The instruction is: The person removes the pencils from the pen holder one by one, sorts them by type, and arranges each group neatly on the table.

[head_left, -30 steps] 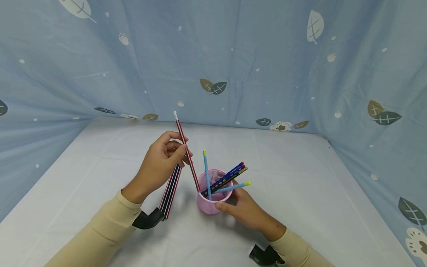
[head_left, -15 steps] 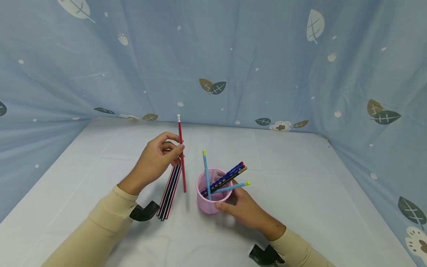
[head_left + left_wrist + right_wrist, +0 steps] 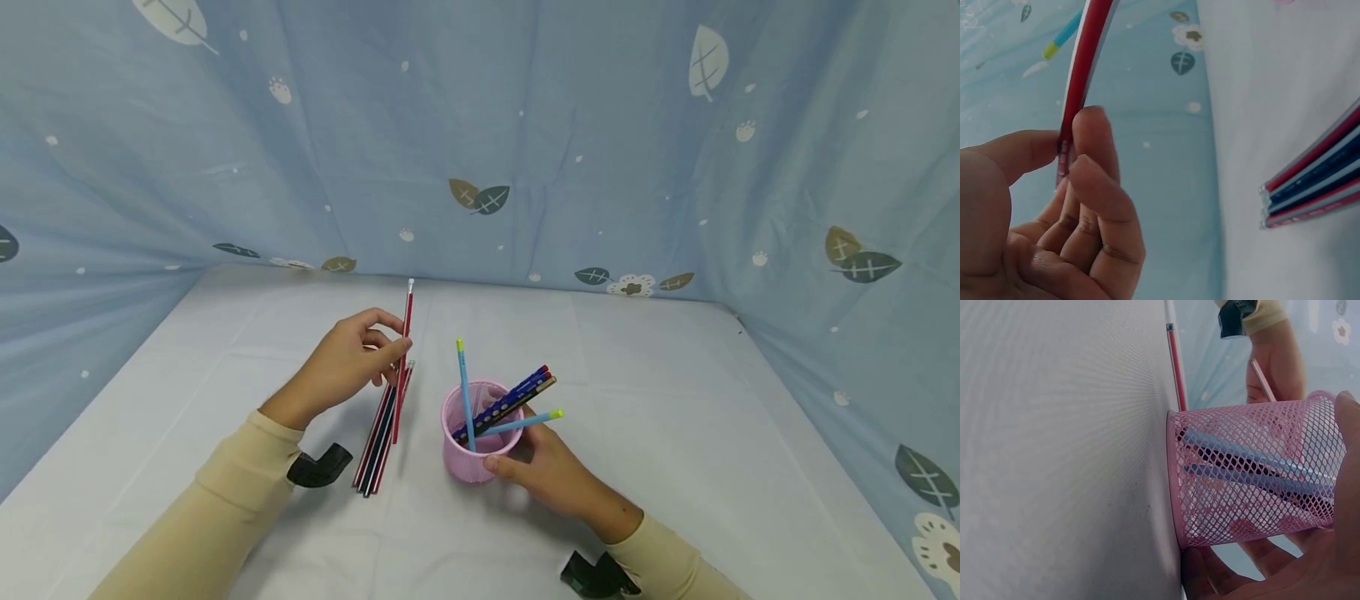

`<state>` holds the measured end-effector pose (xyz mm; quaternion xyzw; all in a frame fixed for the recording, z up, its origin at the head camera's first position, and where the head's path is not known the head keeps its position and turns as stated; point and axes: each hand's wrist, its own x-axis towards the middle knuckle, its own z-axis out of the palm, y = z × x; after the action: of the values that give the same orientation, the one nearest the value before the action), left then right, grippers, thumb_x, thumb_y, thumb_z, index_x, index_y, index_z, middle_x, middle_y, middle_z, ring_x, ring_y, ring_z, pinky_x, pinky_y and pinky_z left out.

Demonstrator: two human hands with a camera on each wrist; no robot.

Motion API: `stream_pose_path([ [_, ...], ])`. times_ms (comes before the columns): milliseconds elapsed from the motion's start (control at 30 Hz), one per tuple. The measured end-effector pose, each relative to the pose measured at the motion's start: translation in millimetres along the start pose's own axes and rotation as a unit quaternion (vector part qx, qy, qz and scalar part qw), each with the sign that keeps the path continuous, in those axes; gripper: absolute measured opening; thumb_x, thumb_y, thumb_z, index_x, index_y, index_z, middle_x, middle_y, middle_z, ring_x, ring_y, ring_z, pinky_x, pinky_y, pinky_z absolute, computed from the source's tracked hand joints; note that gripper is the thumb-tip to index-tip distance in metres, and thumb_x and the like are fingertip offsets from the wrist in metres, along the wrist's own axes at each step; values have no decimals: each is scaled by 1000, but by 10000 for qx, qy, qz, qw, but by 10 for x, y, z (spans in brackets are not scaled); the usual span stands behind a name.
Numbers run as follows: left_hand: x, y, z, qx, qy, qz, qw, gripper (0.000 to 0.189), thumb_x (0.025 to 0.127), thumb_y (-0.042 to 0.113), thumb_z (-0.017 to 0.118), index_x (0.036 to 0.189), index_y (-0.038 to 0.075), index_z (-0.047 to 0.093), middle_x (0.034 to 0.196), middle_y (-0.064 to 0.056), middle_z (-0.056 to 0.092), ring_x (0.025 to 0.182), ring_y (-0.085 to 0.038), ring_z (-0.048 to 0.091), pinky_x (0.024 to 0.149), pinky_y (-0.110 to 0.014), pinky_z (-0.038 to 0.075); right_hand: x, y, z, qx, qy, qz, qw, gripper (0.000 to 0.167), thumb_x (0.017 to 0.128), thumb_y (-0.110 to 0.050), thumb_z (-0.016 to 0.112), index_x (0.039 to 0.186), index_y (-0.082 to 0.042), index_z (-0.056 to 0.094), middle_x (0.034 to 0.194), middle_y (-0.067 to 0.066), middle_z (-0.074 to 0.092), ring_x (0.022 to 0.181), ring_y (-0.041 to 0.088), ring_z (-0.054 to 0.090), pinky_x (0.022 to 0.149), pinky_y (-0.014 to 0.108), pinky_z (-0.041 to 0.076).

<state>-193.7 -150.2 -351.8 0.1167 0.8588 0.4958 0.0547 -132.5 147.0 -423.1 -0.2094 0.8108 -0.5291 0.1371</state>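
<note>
Between thumb and fingers, my left hand (image 3: 345,358) pinches a red striped pencil (image 3: 407,315) with a white eraser end up. It hangs nearly upright over a bundle of red and dark-blue striped pencils (image 3: 372,458) lying on the table. In the left wrist view the held pencil (image 3: 1085,56) is seen close between the fingertips. My right hand (image 3: 555,467) grips a pink mesh pencil cup (image 3: 468,467) from its right side. Light-blue pencils (image 3: 464,383) with yellow-green ends and several dark dotted pencils (image 3: 510,400) lean inside the cup. Some right fingers are hidden behind it.
A white cloth (image 3: 660,417) covers the table. Behind and at the sides hangs a blue curtain (image 3: 600,125) printed with leaves and paws. A black strap piece (image 3: 318,467) sits at the left wrist, another black piece (image 3: 596,575) at the right.
My left hand has drawn the red pencil out of the cup's rim and moved it left and slightly down, over the bundle. The right hand and the cup have stayed in place.
</note>
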Motion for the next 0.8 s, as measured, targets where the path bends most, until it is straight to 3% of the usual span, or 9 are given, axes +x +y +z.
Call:
stream_pose_path([
  [233,16,-55,-25,104,-311,-270,9991,43,98,30,64,132,9,49,83,-9,71,73,-34,69,66,-42,56,-4,-8,1,47,-21,-14,10000,74,92,-32,72,154,-18,33,145,3,54,128,22,56,102,24,45],
  [800,34,-126,-51,428,-523,-449,9967,40,98,26,63,131,7,50,84,-8,70,71,-33,69,66,-43,54,3,5,2,60,-34,-22,10000,74,92,-32,72,154,-17,32,145,3,53,130,23,55,103,23,44],
])
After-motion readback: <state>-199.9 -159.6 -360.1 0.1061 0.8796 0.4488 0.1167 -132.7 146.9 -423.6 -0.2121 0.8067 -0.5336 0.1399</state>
